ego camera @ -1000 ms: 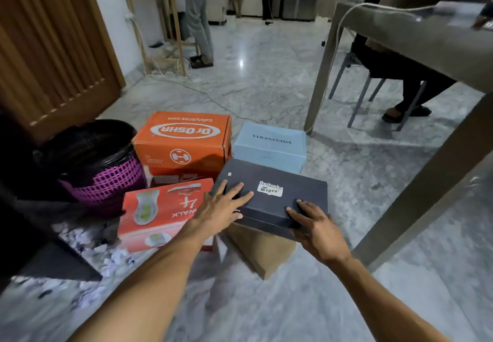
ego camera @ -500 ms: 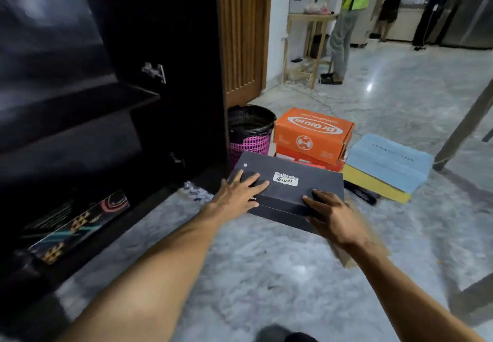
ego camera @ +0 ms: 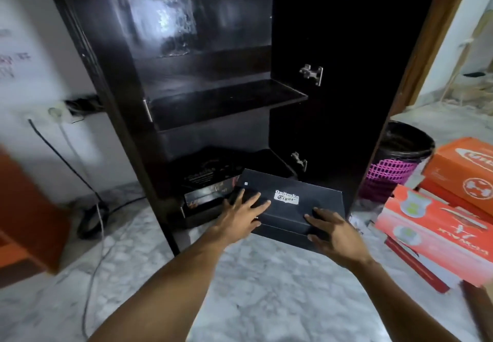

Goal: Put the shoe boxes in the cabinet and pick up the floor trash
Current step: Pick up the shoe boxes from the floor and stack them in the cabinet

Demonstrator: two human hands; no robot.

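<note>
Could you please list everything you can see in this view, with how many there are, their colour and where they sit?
Cabinet: one, black, centre, open, with a bare shelf.
Black shoe box: one, white label, at the cabinet's bottom opening.
Second box: one, black, in the bottom compartment, left of the first.
Basket: one, black over pink, right of the cabinet.
Orange box: one, far right, on top of a stack.
Red-and-white box: one, right, nearer the camera.
Cables: several, black and white, on the floor to the left.
Floor: grey-white marble.
Left hand: fingers spread on the black shoe box's lid.
Right hand: fingers spread over its near right corner.
</note>
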